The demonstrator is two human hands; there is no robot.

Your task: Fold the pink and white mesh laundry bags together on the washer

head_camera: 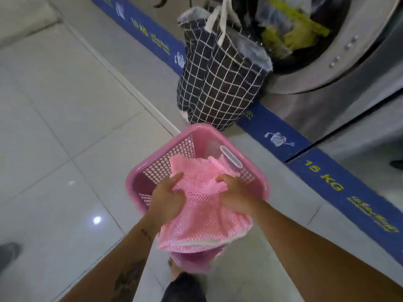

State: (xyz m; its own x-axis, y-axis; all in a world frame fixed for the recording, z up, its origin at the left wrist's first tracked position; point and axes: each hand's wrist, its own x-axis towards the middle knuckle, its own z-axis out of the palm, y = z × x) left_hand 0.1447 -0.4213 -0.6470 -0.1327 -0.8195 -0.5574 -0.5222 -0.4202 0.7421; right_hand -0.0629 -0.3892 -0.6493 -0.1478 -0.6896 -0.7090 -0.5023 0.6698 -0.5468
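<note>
A pink mesh laundry bag (202,216) hangs over the near rim of a pink plastic basket (152,162) on the floor. A thin white edge (202,243), likely the white mesh bag, shows under its lower hem. My left hand (168,197) grips the pink bag's left side. On the bag's right side my right hand (235,192) is closed over the mesh. More pink mesh lies bunched inside the basket. The washer (340,68) stands at the upper right with its drum open and clothes inside.
A dark checked fabric hamper (220,83) with white handles stands in front of the washer's door. A blue base strip (327,177) marked 15 KG runs along the machines. Glossy white floor tiles (65,127) spread to the left. My foot (185,284) is below the basket.
</note>
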